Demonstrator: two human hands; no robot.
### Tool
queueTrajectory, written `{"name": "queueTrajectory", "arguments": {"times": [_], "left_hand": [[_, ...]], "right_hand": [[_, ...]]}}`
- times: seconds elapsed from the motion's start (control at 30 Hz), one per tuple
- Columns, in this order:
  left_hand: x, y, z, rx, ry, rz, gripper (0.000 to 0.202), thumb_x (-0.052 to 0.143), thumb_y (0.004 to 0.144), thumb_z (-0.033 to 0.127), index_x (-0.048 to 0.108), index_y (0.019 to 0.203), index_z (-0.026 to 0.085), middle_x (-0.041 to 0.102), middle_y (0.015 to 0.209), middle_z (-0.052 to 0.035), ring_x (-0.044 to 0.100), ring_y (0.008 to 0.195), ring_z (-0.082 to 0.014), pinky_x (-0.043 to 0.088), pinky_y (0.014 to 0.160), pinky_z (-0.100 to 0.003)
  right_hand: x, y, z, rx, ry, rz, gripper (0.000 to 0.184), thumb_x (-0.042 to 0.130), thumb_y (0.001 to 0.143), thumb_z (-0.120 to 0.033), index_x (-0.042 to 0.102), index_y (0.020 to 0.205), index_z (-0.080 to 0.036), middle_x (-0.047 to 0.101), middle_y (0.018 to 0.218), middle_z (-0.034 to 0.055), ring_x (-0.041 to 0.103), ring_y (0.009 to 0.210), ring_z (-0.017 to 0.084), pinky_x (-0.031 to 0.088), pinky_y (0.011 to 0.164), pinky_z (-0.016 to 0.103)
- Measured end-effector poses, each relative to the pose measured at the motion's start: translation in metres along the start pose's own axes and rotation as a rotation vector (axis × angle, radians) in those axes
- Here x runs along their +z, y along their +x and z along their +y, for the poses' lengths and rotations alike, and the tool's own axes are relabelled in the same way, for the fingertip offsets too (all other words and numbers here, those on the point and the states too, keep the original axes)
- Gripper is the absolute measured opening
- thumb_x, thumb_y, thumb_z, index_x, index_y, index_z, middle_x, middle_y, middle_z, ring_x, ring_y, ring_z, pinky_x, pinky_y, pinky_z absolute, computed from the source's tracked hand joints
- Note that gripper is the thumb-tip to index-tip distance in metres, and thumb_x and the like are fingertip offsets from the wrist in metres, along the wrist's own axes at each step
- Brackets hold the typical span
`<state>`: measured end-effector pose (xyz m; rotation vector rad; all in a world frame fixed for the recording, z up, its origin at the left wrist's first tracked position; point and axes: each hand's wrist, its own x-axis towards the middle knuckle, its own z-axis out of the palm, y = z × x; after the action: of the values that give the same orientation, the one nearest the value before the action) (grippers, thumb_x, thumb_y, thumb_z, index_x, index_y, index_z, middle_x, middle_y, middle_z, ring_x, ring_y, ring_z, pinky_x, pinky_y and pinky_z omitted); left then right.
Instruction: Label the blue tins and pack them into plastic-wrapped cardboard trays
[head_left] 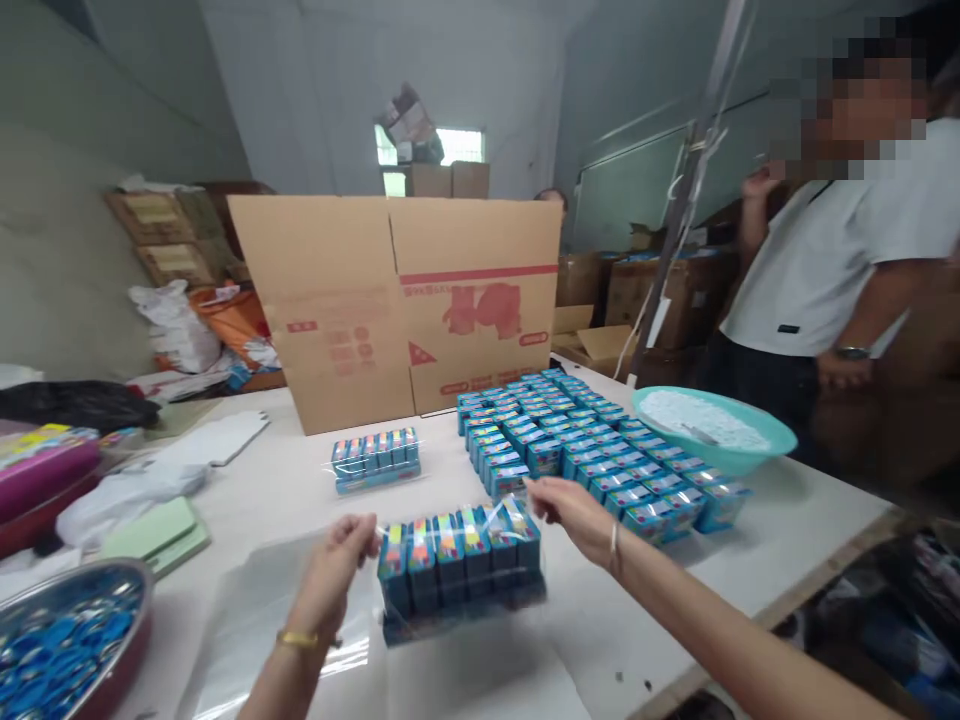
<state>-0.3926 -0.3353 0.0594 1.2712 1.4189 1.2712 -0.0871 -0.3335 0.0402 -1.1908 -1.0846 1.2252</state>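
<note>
Both hands, left [334, 560] and right [574, 510], pinch the clear wrap around a pack of blue boxes [459, 565].

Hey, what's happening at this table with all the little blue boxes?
A person holds a bundle of small blue boxes inside a clear plastic bag just above the white table. The left hand pinches the bag at one end and the right hand grips it at the other. A wrapped bundle lies further back, a big block of loose blue boxes sits to the right, and a folded cardboard carton stands behind. Another person stands by a teal basin.
</note>
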Motion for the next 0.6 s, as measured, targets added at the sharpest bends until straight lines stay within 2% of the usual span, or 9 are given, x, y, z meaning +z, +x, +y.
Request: {"name": "queueTrajectory", "arguments": {"times": [0.07, 0.13, 0.27, 0.33, 0.43, 0.6], "left_hand": [[-0.018, 0.035, 0.022, 0.047, -0.005, 0.052, 0.045, 0.071, 0.049, 0.058, 0.054, 0.05, 0.017, 0.053, 0.048, -0.0006, 0.04, 0.047, -0.0091, 0.03, 0.048, -0.023], [-0.036, 0.073, 0.041, 0.056, -0.006, 0.105, 0.041, 0.072, 0.046, 0.053, 0.054, 0.05, 0.016, 0.054, 0.047, -0.0008, 0.041, 0.046, -0.009, 0.029, 0.046, -0.022], [-0.06, 0.15, 0.059, 0.012, 0.017, 0.261, 0.031, 0.071, 0.048, 0.04, 0.052, 0.051, 0.016, 0.053, 0.046, -0.0006, 0.044, 0.045, -0.0095, 0.028, 0.045, -0.021], [-0.067, 0.184, 0.057, -0.001, 0.041, 0.324, 0.027, 0.068, 0.052, 0.036, 0.05, 0.052, 0.016, 0.053, 0.046, -0.0002, 0.044, 0.045, -0.0098, 0.027, 0.044, -0.021], [-0.071, 0.226, 0.044, -0.016, 0.077, 0.385, 0.022, 0.065, 0.056, 0.03, 0.048, 0.052, 0.017, 0.051, 0.044, 0.0003, 0.044, 0.044, -0.0106, 0.025, 0.044, -0.022], [-0.073, 0.27, 0.014, -0.008, 0.114, 0.43, 0.021, 0.062, 0.061, 0.03, 0.046, 0.054, 0.018, 0.048, 0.044, 0.0012, 0.042, 0.041, -0.0109, 0.027, 0.045, -0.023]], "right_hand": [[0.025, 0.036, -0.019, -0.022, 0.01, -0.04, 0.043, 0.074, 0.059, -0.054, 0.052, 0.049, -0.019, 0.049, 0.048, -0.0022, 0.039, 0.048, 0.009, 0.027, 0.051, 0.026], [0.052, 0.075, -0.036, -0.053, -0.023, -0.016, 0.04, 0.073, 0.062, -0.049, 0.052, 0.048, -0.018, 0.051, 0.048, -0.0019, 0.041, 0.047, 0.009, 0.027, 0.05, 0.025], [0.104, 0.152, -0.052, -0.106, -0.042, 0.039, 0.037, 0.071, 0.065, -0.041, 0.049, 0.045, -0.019, 0.052, 0.047, -0.0015, 0.044, 0.047, 0.009, 0.03, 0.048, 0.024], [0.126, 0.189, -0.05, -0.119, -0.041, 0.058, 0.038, 0.071, 0.065, -0.04, 0.048, 0.044, -0.019, 0.052, 0.046, -0.0011, 0.046, 0.048, 0.01, 0.032, 0.048, 0.023], [0.151, 0.235, -0.035, -0.123, -0.051, 0.106, 0.037, 0.07, 0.066, -0.039, 0.048, 0.044, -0.019, 0.05, 0.044, -0.0015, 0.047, 0.048, 0.01, 0.033, 0.048, 0.022], [0.174, 0.28, -0.008, -0.094, -0.075, 0.182, 0.034, 0.066, 0.07, -0.034, 0.049, 0.045, -0.019, 0.047, 0.041, -0.0033, 0.045, 0.047, 0.01, 0.034, 0.049, 0.022]]}}
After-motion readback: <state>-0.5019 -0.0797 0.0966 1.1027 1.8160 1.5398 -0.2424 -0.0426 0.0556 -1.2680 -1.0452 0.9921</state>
